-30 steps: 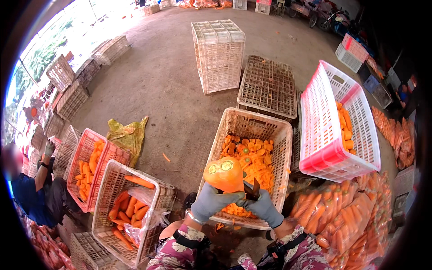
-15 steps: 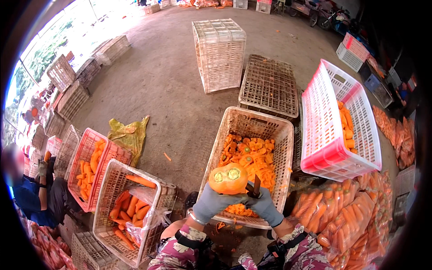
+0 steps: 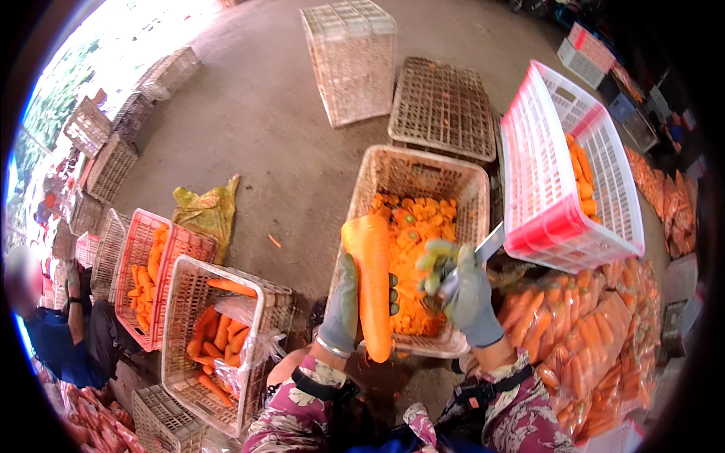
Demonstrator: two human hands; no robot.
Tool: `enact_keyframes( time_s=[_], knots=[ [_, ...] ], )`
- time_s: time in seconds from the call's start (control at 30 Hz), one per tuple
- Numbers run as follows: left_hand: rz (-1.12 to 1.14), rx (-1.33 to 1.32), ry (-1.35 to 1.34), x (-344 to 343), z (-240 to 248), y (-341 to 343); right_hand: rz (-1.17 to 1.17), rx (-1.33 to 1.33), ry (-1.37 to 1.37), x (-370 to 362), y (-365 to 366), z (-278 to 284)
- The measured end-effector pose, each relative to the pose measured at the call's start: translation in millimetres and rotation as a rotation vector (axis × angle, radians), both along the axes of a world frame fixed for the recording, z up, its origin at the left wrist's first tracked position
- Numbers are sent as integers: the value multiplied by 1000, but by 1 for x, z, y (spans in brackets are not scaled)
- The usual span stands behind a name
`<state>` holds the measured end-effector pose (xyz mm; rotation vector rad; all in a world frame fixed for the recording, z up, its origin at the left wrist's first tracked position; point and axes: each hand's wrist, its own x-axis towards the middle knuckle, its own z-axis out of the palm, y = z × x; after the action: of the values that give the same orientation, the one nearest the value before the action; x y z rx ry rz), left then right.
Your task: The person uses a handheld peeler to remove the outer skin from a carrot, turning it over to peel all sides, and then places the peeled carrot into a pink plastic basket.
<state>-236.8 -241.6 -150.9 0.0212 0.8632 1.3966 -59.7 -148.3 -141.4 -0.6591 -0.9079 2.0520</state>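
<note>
I see the concrete floor (image 3: 257, 128) under everything. On it, straight ahead, sits 1 wicker basket (image 3: 423, 170) holding orange carrot offcuts (image 3: 411, 241). Just right of it a red-and-white plastic crate (image 3: 555, 226) tilts up. My left hand (image 3: 343, 302), gloved, is clenched around 1 large carrot (image 3: 372, 279), upright over the basket's near rim. My right hand (image 3: 464, 291) grips a knife (image 3: 483, 249), blade pointing up-right, near the carrot but apart.
</note>
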Motion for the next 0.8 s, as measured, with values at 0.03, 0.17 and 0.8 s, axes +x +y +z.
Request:
enact_keyframes(
  time_s=[0.03, 0.17, 0.8],
  knots=[
    [-55, -7, -26, 7, -4, 0, -43, 6, 30, -2, 4, 8],
    [-177, -37, -43, 37, -31, -4, -4, -26, 26, -6, 6, 20],
    [-45, -126, -143, 25, -35, -2, 672, 181, -505, 11, -32, 49]
  ],
)
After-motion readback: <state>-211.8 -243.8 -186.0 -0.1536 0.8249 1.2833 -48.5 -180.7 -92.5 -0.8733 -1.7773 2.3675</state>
